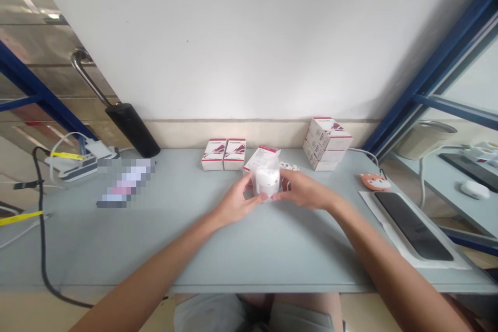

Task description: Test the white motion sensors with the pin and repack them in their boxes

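Note:
Between my two hands, over the middle of the table (218, 254), is a white rounded device in a clear plastic bag (267, 180). My left hand (238, 198) grips its left side, thumb at the lower front. From the right, my right hand (301, 189) closes on it, its thumb near the left one. Right behind the bagged device lies a white and red box (260, 156), its lower part hidden. Small white parts (290, 166) sit just beyond my right hand, partly covered by it.
Two small boxes (224, 154) stand side by side at the back; a stack of similar boxes (327, 144) rises at the back right. On the right are a dark phone-like slab (413, 225) and an orange animal-face case (375, 182). A power strip (78, 166) and cables lie left.

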Demonstrator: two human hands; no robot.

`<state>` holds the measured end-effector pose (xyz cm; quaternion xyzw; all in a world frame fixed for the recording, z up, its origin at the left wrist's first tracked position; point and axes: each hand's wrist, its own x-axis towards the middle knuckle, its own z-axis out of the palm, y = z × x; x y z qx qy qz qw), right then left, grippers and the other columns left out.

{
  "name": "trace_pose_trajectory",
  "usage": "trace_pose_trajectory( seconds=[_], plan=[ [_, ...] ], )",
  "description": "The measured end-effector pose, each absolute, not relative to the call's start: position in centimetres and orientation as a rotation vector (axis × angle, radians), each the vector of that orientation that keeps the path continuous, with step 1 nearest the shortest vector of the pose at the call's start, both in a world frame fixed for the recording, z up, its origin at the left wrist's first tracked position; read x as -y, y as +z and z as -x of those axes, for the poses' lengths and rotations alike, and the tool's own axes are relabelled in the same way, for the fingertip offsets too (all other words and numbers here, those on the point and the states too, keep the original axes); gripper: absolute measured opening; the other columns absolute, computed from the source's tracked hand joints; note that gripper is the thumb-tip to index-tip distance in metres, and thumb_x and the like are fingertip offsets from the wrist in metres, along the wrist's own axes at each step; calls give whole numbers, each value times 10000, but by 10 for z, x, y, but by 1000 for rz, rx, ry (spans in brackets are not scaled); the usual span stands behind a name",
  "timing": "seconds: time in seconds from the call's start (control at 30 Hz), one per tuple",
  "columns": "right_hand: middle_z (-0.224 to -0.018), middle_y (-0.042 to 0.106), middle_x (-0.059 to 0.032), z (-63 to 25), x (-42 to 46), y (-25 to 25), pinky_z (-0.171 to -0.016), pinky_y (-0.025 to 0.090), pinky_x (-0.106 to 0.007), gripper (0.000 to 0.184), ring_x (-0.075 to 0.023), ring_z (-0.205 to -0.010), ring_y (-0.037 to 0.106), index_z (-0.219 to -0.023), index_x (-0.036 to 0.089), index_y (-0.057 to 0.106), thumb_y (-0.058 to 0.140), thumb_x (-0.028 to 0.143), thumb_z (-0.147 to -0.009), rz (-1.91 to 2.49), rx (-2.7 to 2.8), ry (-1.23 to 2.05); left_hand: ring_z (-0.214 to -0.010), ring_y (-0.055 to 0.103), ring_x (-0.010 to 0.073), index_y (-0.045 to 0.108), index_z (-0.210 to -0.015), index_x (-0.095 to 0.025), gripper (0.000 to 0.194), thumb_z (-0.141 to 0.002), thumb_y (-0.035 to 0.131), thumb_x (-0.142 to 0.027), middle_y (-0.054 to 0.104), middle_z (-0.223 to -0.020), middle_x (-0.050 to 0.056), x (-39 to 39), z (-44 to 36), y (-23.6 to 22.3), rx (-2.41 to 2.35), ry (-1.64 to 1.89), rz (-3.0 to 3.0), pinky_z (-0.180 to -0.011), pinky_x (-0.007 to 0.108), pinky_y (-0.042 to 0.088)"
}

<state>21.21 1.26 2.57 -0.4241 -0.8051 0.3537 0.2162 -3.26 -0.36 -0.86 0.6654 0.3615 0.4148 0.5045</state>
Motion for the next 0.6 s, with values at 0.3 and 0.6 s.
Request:
trace_pose_trajectory(
  seconds=[0.3, 0.6],
  plan=[
    [-1185, 764, -57, -193, -5, 12, -847, 557, -398, 389, -292, -1014, 710, -1241, 260, 683, 719, 256, -853, 1179, 2276, 1110, -1269, 651, 347, 590, -1404, -196, 647, -864, 811, -476, 670, -1423, 146, 0, 30, -11, -952, 881, -1609, -1049, 449, 531],
    [-877, 687, -13, -202, -7, 33, -689, 455, -308, 192, -188, -758, 589, -936, 220, 678, 640, 408, -947, 1107, 2374, 1031, -1265, 667, 325, 651, -1295, -189, 507, -890, 799, -457, 723, -1348, 132, -4, 32, -4, -886, 1157, -1090, -1029, 424, 549]
  ],
)
